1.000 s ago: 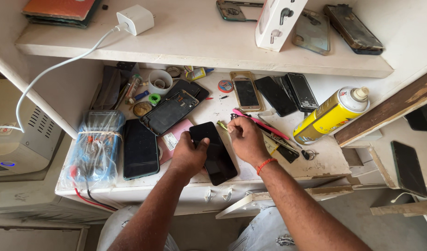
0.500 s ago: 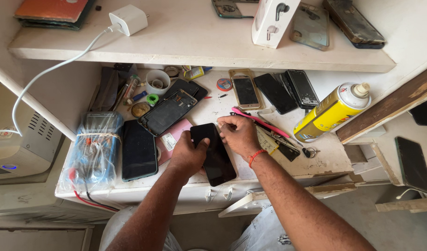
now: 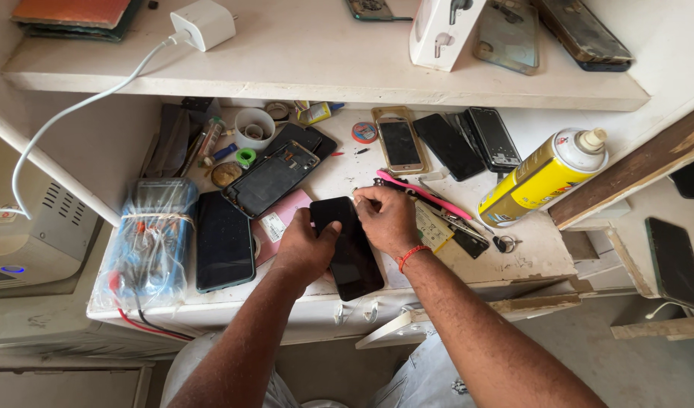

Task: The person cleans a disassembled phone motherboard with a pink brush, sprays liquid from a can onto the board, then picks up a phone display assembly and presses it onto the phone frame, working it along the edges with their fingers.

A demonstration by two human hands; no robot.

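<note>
Workbench [image 3: 543,249], white and worn, seen from above. Left hand [image 3: 305,249] rests on the left edge of a black phone [image 3: 348,248] lying flat at the near middle. Right hand [image 3: 388,219] presses fingertips at the phone's far right corner. A red thread band sits on the right wrist. Just left: a pink card [image 3: 282,219], then a dark phone [image 3: 224,240], then a plastic-wrapped tool bundle [image 3: 149,242]. An opened phone frame [image 3: 270,177] lies farther back. To the right a yellow spray can [image 3: 543,175] lies tilted. A white charger [image 3: 203,23] sits on the far shelf [image 3: 301,60].
</note>
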